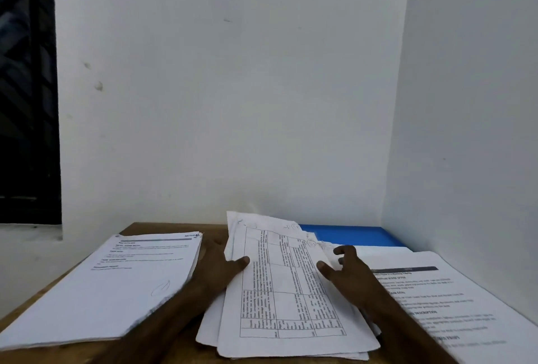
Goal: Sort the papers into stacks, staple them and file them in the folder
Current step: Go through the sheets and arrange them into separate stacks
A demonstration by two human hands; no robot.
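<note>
Starting at the left, the left stack (116, 285) lies near the table's front edge, so a forearm sweep could push it off; the left hand (221, 264) pinches the middle sheaf (285, 291) by its left edge, thumb on top; the right hand (346, 267) grips its right edge, fingers curled; the sheets are fanned and crumpled, so hasty squaring could tear or drop 1; the right stack (436, 299) overlaps the blue folder (358, 235), and tugging that out might scatter it; the wooden table (139, 228) fills a white-walled corner, with a dark window (26, 87) far left
</note>
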